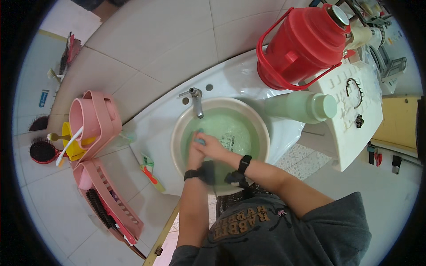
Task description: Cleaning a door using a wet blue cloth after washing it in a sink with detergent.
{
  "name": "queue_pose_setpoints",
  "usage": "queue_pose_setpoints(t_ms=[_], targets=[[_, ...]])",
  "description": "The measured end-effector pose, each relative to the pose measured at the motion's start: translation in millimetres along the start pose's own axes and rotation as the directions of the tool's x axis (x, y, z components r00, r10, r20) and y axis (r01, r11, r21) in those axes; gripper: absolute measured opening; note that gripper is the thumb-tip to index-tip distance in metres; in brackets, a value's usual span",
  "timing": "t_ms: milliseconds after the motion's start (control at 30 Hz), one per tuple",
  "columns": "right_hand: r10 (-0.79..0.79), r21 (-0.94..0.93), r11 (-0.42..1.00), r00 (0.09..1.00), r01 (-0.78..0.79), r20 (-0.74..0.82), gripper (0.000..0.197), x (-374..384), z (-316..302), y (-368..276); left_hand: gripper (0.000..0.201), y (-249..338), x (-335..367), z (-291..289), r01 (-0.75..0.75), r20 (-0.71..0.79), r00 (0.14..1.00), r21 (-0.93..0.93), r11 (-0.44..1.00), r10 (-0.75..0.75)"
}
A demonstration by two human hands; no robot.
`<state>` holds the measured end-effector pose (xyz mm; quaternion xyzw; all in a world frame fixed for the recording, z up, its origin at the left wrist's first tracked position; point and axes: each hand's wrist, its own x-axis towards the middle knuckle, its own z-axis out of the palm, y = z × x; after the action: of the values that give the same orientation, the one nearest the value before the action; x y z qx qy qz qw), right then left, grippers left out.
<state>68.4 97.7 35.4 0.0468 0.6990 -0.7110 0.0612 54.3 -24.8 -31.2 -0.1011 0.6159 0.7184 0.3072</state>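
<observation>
My left hand [195,150] and my right hand [213,148] are pressed together over a round pale basin [176,154] of water. Between them shows a small light-blue piece [200,141], mostly hidden by the fingers; its kind cannot be made out. My right fingers curl across the left hand, and the left fingers are partly covered. Dark straps circle both wrists. The basin sits in the white sink [153,128], with the metal tap [197,103] reaching over its far rim.
Right of the basin are a pale green bottle [297,107], a large red thermos flask [301,48] and a white ribbed surface [350,133] with a hair claw. Pink wall holders [106,115] with brushes hang at left. A green-and-orange tube [151,174] lies on the sink's left edge.
</observation>
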Motion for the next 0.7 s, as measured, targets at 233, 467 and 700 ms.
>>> queue_pose_setpoints(t_ms=[233, 467, 700], targets=[[0.101, -0.514, 0.838, 0.977, -0.186, -0.189, 0.027, 5.5, -17.6, -5.1, 0.024, 25.7, -6.6, 43.7, 0.013, -0.053, 0.998, -0.333, 0.943, -0.033], [0.216, -0.434, 0.799, 0.871, -0.418, -0.441, 0.028, 30.5, -65.4, 49.3, 0.026, 36.7, 3.1, 36.6, 0.155, -0.274, 0.925, -0.357, 0.921, -0.263], [0.074, -0.726, 0.667, 0.984, -0.171, -0.163, 0.029, 10.7, -43.8, 50.2, 0.04, 28.2, 0.1, 17.3, 0.054, -0.378, 0.909, -0.31, 0.949, -0.176]])
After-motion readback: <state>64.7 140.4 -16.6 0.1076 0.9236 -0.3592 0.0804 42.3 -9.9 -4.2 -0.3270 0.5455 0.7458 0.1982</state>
